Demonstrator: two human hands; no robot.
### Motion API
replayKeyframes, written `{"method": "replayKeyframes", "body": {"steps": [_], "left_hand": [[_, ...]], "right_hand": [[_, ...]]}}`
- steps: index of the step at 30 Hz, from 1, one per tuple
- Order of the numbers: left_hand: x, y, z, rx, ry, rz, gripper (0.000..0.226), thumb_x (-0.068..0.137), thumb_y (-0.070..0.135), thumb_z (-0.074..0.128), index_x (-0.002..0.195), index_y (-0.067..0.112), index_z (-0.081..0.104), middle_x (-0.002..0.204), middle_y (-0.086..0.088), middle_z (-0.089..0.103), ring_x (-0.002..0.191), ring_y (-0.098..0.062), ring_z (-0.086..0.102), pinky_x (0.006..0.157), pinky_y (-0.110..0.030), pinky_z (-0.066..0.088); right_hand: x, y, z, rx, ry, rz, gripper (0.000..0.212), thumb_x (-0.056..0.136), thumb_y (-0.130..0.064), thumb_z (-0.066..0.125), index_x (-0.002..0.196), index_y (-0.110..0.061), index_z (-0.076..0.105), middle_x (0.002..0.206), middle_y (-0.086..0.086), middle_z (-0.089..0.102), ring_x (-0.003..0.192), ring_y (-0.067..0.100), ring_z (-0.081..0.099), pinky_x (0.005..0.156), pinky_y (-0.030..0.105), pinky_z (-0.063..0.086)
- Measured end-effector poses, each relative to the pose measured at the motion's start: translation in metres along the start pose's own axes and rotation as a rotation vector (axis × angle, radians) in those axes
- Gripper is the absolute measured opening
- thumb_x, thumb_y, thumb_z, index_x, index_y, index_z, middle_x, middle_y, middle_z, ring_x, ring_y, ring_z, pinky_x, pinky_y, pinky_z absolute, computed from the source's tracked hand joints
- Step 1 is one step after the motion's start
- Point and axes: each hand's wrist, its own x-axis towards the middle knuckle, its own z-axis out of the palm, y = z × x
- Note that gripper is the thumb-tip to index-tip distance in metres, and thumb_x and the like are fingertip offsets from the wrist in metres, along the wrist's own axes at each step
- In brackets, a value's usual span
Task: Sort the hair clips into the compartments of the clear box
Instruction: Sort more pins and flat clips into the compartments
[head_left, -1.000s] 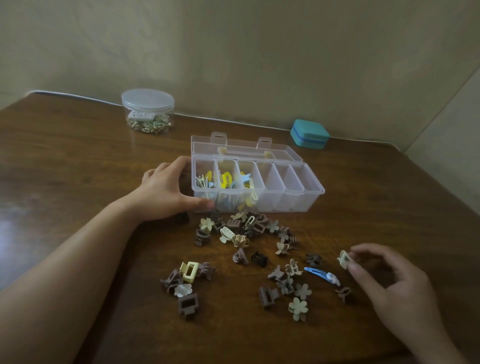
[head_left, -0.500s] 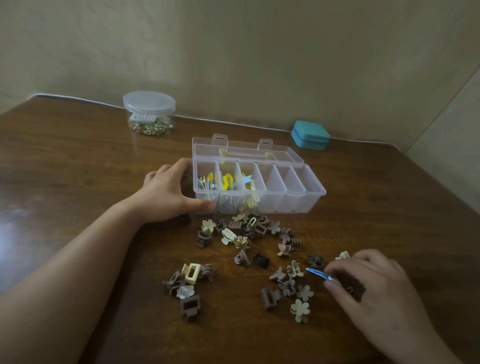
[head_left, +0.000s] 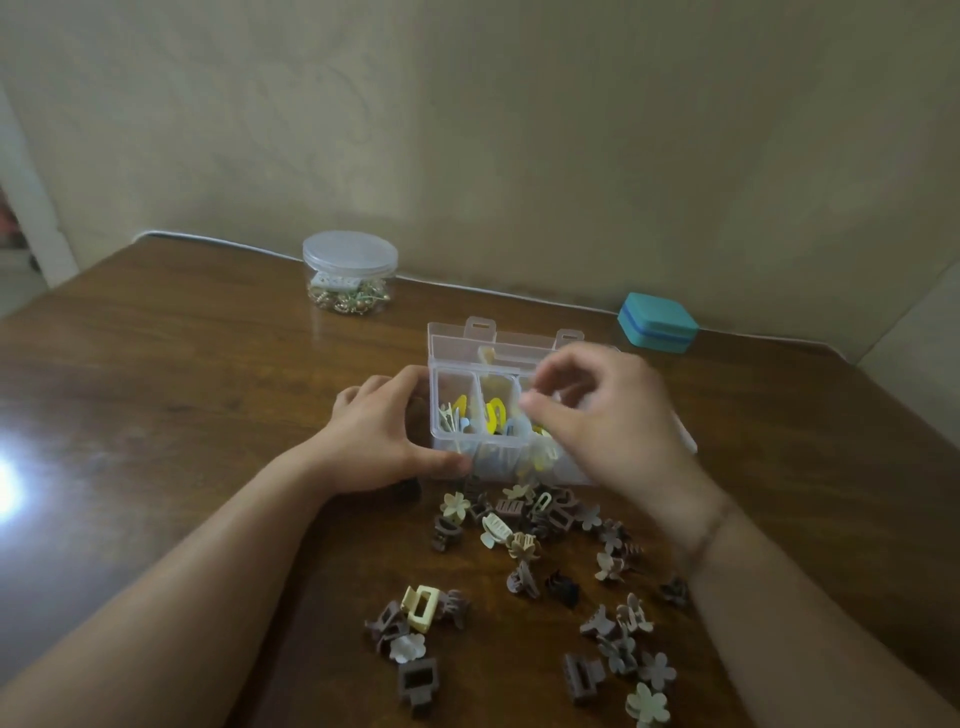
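The clear box (head_left: 453, 382) lies open in the middle of the brown table (head_left: 182, 395), lid folded back. Yellow and pale snap clips (head_left: 496, 414) fill its left compartments. My left hand (head_left: 379, 431) grips the box's left end, thumb on the front wall. My right hand (head_left: 608, 415) hovers over the middle compartments with thumb and fingers pinched together on a small hair clip that blur mostly hides. Several brown, cream and grey claw and flower clips (head_left: 524, 545) lie scattered in front of the box, among them a cream rectangular clip (head_left: 423, 605).
A round clear jar (head_left: 350, 273) with small trinkets stands at the back left by the wall. A teal case (head_left: 657, 322) sits at the back right. A white cable (head_left: 249, 247) runs along the table's far edge.
My right hand rose from the table's right side to above the box. The blue snap clip it reached for no longer lies on the table. My left hand kept its hold on the box.
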Motion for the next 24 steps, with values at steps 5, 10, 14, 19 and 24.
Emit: {"method": "replayKeyframes", "body": {"steps": [5,10,14,19,24], "left_hand": [[0.002,-0.006,0.003,-0.004,0.019,0.002,0.099,0.050,0.079,0.063,0.136,0.041,0.034,0.130,0.014,0.046,0.130,-0.009,0.031,0.113,-0.040,0.016],[0.003,-0.006,0.004,-0.001,0.012,-0.003,0.102,0.049,0.082,0.062,0.138,0.041,0.032,0.136,0.012,0.046,0.132,-0.010,0.031,0.113,-0.040,0.015],[-0.001,0.000,0.001,-0.022,0.011,-0.003,0.104,0.048,0.080,0.064,0.138,0.040,0.032,0.128,0.016,0.041,0.128,-0.007,0.028,0.113,-0.037,0.013],[-0.003,0.002,-0.004,-0.044,-0.030,-0.064,0.101,0.056,0.069,0.078,0.141,0.041,0.031,0.132,0.012,0.036,0.128,-0.011,0.027,0.114,-0.044,0.026],[-0.011,-0.015,-0.027,0.042,-0.088,-0.146,0.118,0.032,0.087,0.070,0.137,0.051,0.029,0.148,0.005,0.033,0.141,-0.023,0.028,0.113,-0.052,0.031]], "right_hand": [[0.024,-0.004,0.043,-0.167,-0.101,-0.046,0.009,0.084,-0.037,0.067,0.080,-0.029,0.066,0.079,-0.014,0.064,0.076,0.003,0.055,0.066,0.024,0.046],[-0.010,0.006,0.008,-0.226,-0.028,-0.196,0.009,0.085,-0.042,0.058,0.081,-0.034,0.061,0.083,-0.019,0.061,0.083,-0.002,0.049,0.072,0.019,0.039],[-0.067,0.051,-0.048,-0.299,-0.074,-0.005,0.011,0.082,-0.038,0.067,0.087,-0.046,0.060,0.093,-0.026,0.059,0.091,-0.009,0.053,0.069,0.012,0.040],[-0.124,0.100,-0.085,-0.291,-0.168,0.199,0.033,0.073,-0.046,0.069,0.098,-0.064,0.056,0.118,-0.038,0.046,0.104,-0.015,0.047,0.071,0.014,0.042],[-0.126,0.113,-0.079,-0.305,-0.280,0.157,0.035,0.081,-0.032,0.072,0.096,-0.060,0.058,0.117,-0.042,0.045,0.106,-0.017,0.048,0.073,0.010,0.047]]}}
